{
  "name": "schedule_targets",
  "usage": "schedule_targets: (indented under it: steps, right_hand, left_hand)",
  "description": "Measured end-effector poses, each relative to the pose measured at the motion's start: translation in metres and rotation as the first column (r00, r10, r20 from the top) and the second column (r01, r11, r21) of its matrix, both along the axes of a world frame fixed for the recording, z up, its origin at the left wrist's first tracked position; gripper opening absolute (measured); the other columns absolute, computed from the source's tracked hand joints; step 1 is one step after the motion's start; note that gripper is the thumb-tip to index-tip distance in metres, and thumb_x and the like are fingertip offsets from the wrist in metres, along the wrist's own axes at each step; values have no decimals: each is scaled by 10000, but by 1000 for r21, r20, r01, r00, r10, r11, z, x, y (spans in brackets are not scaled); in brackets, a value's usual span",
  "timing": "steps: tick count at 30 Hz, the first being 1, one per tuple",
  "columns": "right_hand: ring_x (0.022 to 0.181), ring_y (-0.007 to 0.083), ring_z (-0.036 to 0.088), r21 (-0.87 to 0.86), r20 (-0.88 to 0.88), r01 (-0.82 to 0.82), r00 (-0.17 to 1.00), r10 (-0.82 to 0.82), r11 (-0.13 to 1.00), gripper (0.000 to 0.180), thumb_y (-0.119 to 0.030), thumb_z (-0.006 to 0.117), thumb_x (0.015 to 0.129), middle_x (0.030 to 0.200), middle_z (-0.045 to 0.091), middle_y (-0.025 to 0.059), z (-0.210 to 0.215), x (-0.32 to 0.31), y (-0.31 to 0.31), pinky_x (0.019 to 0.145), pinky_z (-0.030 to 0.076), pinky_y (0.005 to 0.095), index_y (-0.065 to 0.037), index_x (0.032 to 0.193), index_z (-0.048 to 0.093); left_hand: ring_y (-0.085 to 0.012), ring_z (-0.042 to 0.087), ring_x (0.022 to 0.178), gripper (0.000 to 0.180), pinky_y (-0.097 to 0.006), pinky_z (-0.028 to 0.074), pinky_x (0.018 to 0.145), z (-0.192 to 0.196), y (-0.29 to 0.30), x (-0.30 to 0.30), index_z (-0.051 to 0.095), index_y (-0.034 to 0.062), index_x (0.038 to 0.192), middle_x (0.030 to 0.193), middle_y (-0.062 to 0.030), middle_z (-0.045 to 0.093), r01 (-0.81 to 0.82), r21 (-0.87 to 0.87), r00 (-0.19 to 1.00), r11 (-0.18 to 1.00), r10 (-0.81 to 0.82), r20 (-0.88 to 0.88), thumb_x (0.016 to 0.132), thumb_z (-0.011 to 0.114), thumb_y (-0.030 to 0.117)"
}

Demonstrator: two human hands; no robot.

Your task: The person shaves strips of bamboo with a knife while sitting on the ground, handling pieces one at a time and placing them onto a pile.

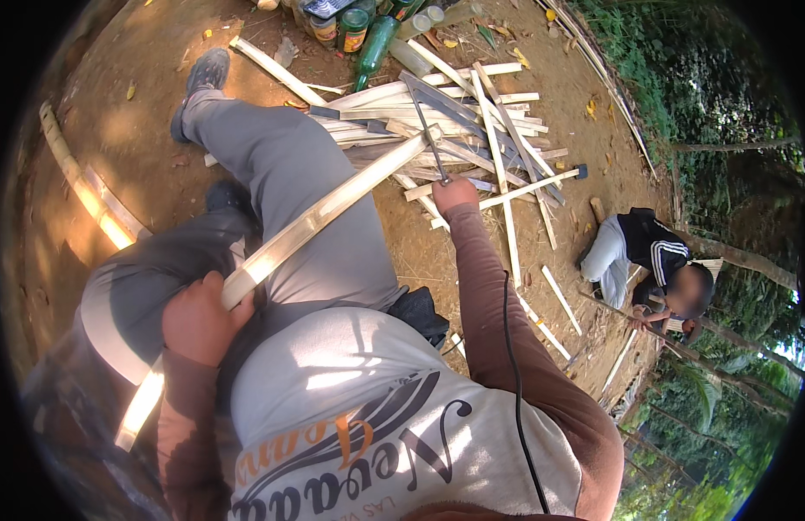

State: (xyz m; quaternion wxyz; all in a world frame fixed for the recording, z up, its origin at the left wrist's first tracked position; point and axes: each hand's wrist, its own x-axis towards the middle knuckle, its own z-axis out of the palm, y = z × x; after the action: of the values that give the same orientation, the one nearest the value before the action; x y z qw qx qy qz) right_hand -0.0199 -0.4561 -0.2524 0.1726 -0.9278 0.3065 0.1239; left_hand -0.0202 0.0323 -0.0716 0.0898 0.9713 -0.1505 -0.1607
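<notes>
On the lap of the seated person, the left hand [198,319] is clamped around a long bamboo strip [320,215], fingers wrapped over its flat face near the lower third of its length. That strip runs diagonally: its lower end passes the left thigh toward the bottom left of the view, and its upper end rises to the upper right, ending at the pile [454,122] of split bamboo on the ground ahead. The right hand [454,193] is extended well forward at full arm reach, closed on the handle end of a thin dark tool [427,139]; its shaft points away from the body and up into the pile. Whether the tool is a blade or a hooked rod cannot be told. The two hands are well apart, the left close to the torso, the right out by the strip's far tip. The strip's long axis therefore lies from the left hand toward the right hand, and the right hand is the nearer one to the upper end and to the pile. Both legs in grey trousers [289,174] stretch forward under the strip, one shoe [207,71] at the upper left. Beyond the pile stand several green bottles [376,43] and jars. Loose slats lie scattered on the bare dirt [142,113]. At the right, another person [650,260] in a dark striped jacket crouches over more slats, near the vegetation.
</notes>
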Motion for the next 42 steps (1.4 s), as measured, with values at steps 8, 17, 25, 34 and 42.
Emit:
schedule_targets:
  steps: [8, 17, 25, 34, 42]
  right_hand:
    - [922, 455, 701, 77, 68, 123, 989, -129, 989, 332, -318, 663, 891, 937, 732, 271, 2, 6, -4, 873, 568, 484, -15, 991, 756]
    - [874, 456, 691, -108, 29, -25, 999, 28, 994, 296, -334, 701, 880, 894, 722, 250, -5, 10, -11, 823, 554, 502, -47, 938, 747]
    - [891, 450, 701, -38, 43, 34, 999, -33, 999, 283, -317, 686, 888, 909, 732, 248, -1, 16, -14, 837, 566, 504, -48, 940, 758]
    - [916, 452, 699, -153, -9, -78, 997, 77, 985, 295, -318, 682, 900, 940, 727, 254, 9, 19, -22, 832, 561, 516, -40, 961, 759]
    - [886, 449, 699, -100, 54, -41, 997, 47, 994, 283, -325, 700, 897, 895, 723, 247, -7, 16, -22, 812, 560, 513, -52, 942, 758]
  left_hand:
    - [-360, 703, 691, 397, -471, 573, 637, 1, 2, 1, 629, 71, 818, 742, -160, 685, -8, -6, 1000, 1000, 8, -20, 806, 801, 429]
    - [-357, 702, 681, 402, -468, 571, 628, -2, 0, 3, 639, 74, 800, 728, -162, 682, 20, -19, 1000, 1000, -20, -11, 799, 800, 442]
    - [-356, 702, 681, 396, -467, 569, 629, 3, -6, 5, 645, 72, 799, 727, -158, 682, 12, 9, 1000, 1000, -12, -21, 803, 795, 438]
    - [-362, 699, 678, 385, -466, 568, 630, -2, -6, 6, 648, 72, 796, 729, -160, 683, 22, -9, 1000, 1000, -22, -15, 791, 806, 424]
    - [-360, 701, 687, 380, -465, 568, 633, -3, -8, 4, 649, 70, 789, 728, -163, 680, 8, -8, 1000, 1000, -8, -13, 788, 805, 417]
